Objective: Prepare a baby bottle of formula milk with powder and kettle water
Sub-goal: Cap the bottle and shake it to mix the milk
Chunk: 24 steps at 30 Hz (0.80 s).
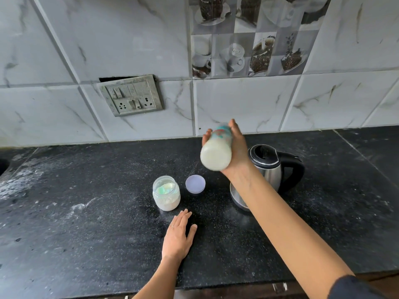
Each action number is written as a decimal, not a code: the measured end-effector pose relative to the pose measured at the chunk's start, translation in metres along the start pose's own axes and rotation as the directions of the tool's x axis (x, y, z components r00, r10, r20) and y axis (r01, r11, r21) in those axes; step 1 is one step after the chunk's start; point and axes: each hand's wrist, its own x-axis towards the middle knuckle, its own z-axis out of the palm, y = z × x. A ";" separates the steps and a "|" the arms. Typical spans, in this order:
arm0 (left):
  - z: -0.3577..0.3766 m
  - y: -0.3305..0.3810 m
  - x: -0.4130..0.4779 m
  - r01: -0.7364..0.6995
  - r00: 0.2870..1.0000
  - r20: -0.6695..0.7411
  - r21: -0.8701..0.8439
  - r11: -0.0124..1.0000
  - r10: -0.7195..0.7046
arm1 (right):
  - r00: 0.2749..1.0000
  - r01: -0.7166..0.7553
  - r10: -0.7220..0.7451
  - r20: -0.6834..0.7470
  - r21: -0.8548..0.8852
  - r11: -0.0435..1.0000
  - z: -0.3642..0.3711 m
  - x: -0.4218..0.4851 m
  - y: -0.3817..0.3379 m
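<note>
Left grip (177, 238) lies flat and open on the tabletop (86, 234), holding nothing. Right grip (237, 145) wraps the milky bottle (216, 157), tipped sideways in the air near the kettle (269, 169). Its top looks blurry; a loose cap could spill milk.

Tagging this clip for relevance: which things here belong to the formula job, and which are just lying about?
Job: baby bottle in the right hand; open powder jar; its lid; kettle.
Just there: wall switchboard; decorative coffee tiles.
</note>
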 end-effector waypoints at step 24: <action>-0.001 0.002 0.000 -0.017 1.000 -0.022 0.010 1.000 0.017 | 0.988 0.044 -0.032 0.149 -0.078 0.996 -0.003 -0.009 0.000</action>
